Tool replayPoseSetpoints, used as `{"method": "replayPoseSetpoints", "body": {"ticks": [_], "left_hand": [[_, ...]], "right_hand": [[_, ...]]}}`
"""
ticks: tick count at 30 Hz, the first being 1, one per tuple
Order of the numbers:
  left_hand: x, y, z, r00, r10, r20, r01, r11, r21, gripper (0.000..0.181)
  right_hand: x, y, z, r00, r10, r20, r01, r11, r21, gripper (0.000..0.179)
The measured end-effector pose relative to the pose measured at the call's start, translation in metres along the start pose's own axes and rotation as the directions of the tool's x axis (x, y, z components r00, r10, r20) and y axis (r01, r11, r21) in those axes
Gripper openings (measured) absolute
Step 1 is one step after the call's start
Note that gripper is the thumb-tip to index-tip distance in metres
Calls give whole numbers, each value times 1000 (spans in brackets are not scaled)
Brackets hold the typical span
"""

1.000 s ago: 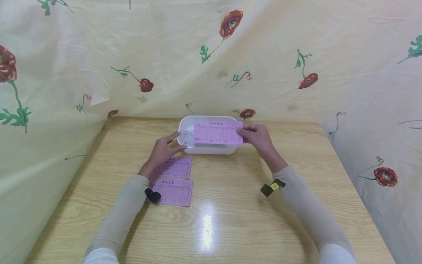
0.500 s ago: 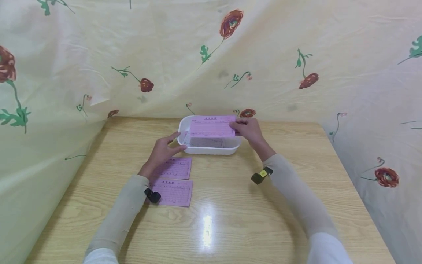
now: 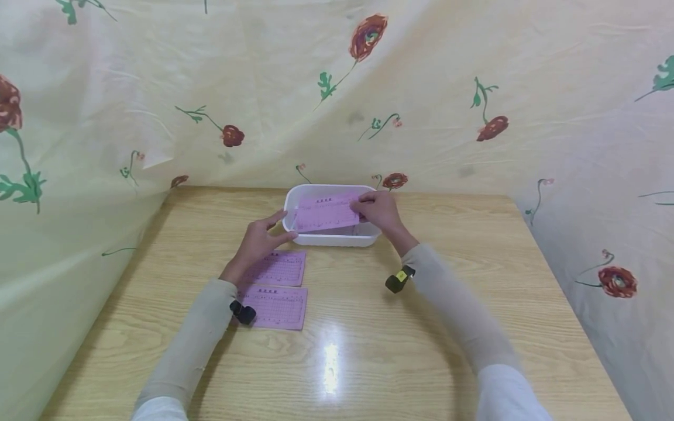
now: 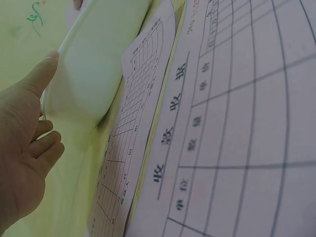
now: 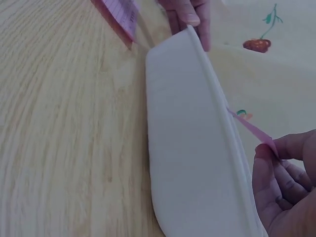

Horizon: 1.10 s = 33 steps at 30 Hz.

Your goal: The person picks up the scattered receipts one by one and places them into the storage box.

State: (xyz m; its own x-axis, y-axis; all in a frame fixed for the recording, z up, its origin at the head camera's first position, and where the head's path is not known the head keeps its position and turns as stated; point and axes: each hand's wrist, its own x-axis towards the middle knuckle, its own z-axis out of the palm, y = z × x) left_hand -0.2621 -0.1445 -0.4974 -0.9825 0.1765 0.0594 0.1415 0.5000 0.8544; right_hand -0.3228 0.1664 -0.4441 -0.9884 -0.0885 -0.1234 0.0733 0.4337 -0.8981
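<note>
Pinching a slip by its right end with the right hand, partly inside the tray; aligned left-right on its long axis, dipping at the left end. Gripping the tray's left end with the left hand. Made of thin printed paper, pink, between smooth white walls with rounded corners. Leaving a gap along the near rim, widening rightward.

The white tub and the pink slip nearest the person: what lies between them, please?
Another pink slip lies between the white tub and the nearest slip; the head view shows it.
</note>
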Motion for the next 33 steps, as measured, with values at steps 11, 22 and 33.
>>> {"method": "replayPoseSetpoints", "body": {"ticks": [11,22,33], "left_hand": [[1,-2,0,1000,12,2,-12,1000,2,82],[1,-1,0,1000,11,0,-11,1000,8,84],[1,-1,0,1000,5,1,-5,1000,-1,83]], "right_hand": [[7,2,11,999,35,2,-35,996,-83,29],[6,2,-2,1000,7,4,-6,996,-92,26],[-25,-27,-24,989,-143,28,144,989,-38,29]]}}
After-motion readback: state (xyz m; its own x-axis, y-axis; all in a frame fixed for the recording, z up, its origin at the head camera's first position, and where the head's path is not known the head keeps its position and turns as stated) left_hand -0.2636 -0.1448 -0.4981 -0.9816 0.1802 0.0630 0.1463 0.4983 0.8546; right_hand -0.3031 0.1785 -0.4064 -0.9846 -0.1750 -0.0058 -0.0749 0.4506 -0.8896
